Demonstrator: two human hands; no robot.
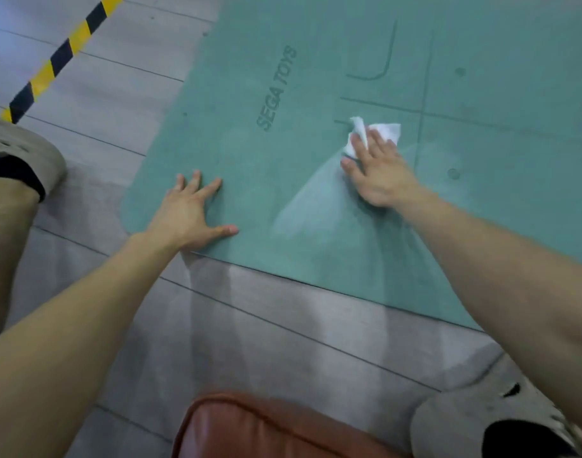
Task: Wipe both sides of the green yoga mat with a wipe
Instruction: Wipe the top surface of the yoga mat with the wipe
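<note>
The green yoga mat lies flat on the grey floor, printed side up with dark lettering and guide lines. My right hand presses a crumpled white wipe onto the mat with straight fingers; the wipe sticks out beyond the fingertips. A paler streak fans out on the mat below that hand. My left hand rests flat with spread fingers on the mat's near left corner.
Grey plank floor surrounds the mat. A yellow-and-black striped tape line runs at the upper left. A brown leather cushion sits at the bottom edge. My feet in grey perforated shoes are at the left and lower right.
</note>
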